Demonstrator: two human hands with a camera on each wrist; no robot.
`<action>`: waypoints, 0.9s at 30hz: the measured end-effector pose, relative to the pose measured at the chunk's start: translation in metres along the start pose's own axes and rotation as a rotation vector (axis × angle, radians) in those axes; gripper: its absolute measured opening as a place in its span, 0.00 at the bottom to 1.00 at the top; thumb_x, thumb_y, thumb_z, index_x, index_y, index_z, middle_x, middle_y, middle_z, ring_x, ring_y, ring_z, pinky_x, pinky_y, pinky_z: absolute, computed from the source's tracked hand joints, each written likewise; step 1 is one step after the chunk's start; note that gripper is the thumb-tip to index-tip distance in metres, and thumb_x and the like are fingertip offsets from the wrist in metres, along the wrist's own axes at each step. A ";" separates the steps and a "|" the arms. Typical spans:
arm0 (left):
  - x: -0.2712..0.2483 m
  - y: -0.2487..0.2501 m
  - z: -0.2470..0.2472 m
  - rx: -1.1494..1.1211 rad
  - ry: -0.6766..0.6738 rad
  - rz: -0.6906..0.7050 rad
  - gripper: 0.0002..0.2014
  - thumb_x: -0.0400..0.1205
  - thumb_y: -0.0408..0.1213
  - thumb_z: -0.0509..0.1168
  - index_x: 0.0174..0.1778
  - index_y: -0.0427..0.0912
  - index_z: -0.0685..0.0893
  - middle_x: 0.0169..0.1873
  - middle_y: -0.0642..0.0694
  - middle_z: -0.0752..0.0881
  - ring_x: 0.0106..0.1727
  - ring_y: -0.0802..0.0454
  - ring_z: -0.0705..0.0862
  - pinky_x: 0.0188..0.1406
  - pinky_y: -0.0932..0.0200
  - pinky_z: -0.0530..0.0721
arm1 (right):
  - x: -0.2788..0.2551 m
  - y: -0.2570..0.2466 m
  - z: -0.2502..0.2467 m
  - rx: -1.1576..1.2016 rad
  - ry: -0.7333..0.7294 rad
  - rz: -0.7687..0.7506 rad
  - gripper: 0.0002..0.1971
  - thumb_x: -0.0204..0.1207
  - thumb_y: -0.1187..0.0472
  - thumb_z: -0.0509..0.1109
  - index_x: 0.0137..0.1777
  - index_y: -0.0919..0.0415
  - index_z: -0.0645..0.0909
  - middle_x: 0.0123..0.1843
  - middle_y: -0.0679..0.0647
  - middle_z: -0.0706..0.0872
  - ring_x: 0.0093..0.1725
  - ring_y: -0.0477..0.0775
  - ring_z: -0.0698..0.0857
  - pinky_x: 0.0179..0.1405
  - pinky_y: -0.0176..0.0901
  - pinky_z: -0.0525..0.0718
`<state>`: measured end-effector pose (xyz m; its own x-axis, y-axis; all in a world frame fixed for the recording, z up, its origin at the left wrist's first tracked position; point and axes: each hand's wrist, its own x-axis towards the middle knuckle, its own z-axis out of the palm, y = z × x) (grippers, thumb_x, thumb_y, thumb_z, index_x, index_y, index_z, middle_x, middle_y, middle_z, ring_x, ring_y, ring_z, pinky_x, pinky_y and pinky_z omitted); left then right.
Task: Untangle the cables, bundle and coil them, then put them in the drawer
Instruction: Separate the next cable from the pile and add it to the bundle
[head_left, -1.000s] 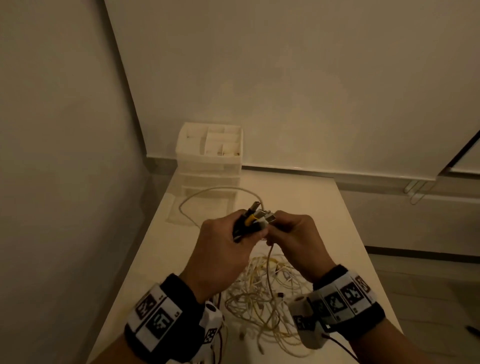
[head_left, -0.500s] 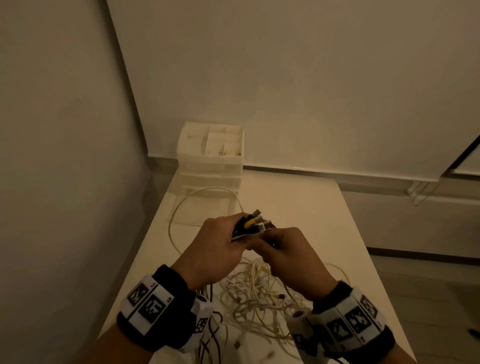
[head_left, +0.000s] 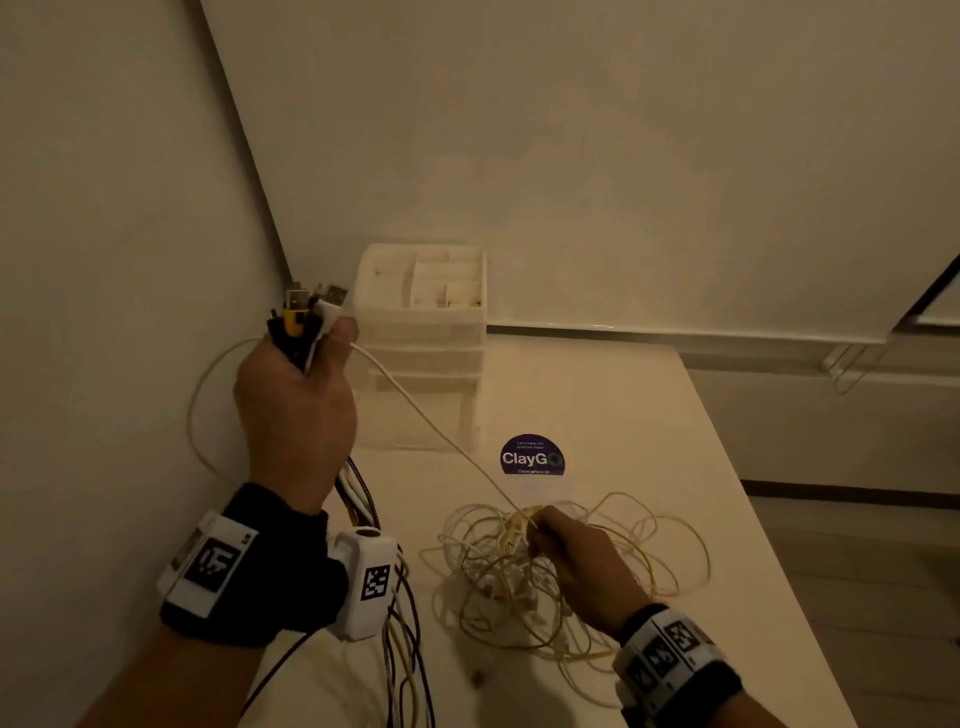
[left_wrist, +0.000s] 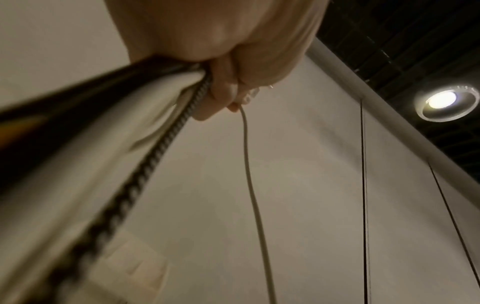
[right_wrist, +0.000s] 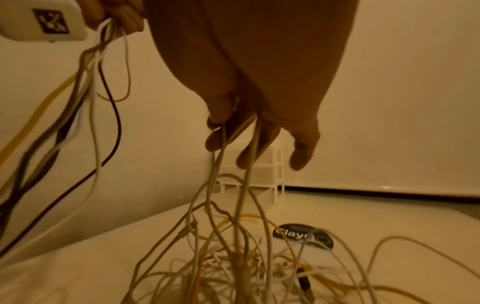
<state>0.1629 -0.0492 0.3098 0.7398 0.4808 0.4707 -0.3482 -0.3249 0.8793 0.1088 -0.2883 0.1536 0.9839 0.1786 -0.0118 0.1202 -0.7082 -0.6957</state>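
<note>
My left hand (head_left: 311, 358) is raised at the left and grips a bundle of cable ends (head_left: 306, 312), their USB plugs sticking up above the fist. The bundle's dark, white and braided cables (head_left: 363, 499) hang below the wrist; in the left wrist view the fist (left_wrist: 228, 82) closes round them. One white cable (head_left: 426, 415) runs slanting down to my right hand (head_left: 540, 525), which pinches several strands of the tangled cables (head_left: 561, 582) lying on the table. In the right wrist view the strands (right_wrist: 241, 185) rise from the tangle into the fingers (right_wrist: 218, 123).
A white drawer unit (head_left: 421, 322) with an open compartment tray on top stands at the table's far end by the wall. A round dark ClayGo sticker (head_left: 532, 456) lies on the pale table (head_left: 613, 415). The wall runs close along the left.
The hands have parted. My left hand rose up and to the left with the plug bundle; my right hand dropped to the tangle on the table, a white cable now stretching between them.
</note>
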 end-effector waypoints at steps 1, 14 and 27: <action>0.000 -0.001 -0.001 0.000 0.007 -0.005 0.09 0.83 0.39 0.67 0.56 0.41 0.85 0.47 0.48 0.86 0.49 0.60 0.83 0.49 0.74 0.78 | 0.001 0.003 0.001 -0.059 0.025 0.004 0.08 0.85 0.59 0.59 0.45 0.50 0.77 0.39 0.40 0.85 0.40 0.38 0.82 0.43 0.40 0.78; -0.056 0.015 0.018 -0.022 -0.652 -0.038 0.09 0.77 0.35 0.73 0.45 0.57 0.86 0.37 0.65 0.90 0.39 0.71 0.86 0.37 0.77 0.79 | 0.019 -0.043 -0.065 0.447 0.316 -0.028 0.07 0.82 0.66 0.65 0.50 0.58 0.86 0.34 0.54 0.90 0.37 0.51 0.89 0.47 0.47 0.88; -0.061 0.014 0.071 0.054 -0.629 0.005 0.09 0.73 0.44 0.77 0.48 0.54 0.90 0.37 0.65 0.88 0.43 0.72 0.86 0.39 0.80 0.76 | 0.023 -0.076 -0.094 0.244 0.260 -0.191 0.06 0.78 0.63 0.71 0.40 0.55 0.86 0.30 0.43 0.88 0.29 0.42 0.86 0.31 0.29 0.82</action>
<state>0.1537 -0.1409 0.2884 0.9409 -0.0861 0.3276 -0.3352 -0.3746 0.8645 0.1350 -0.2945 0.2742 0.9515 0.0900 0.2943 0.2995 -0.4904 -0.8184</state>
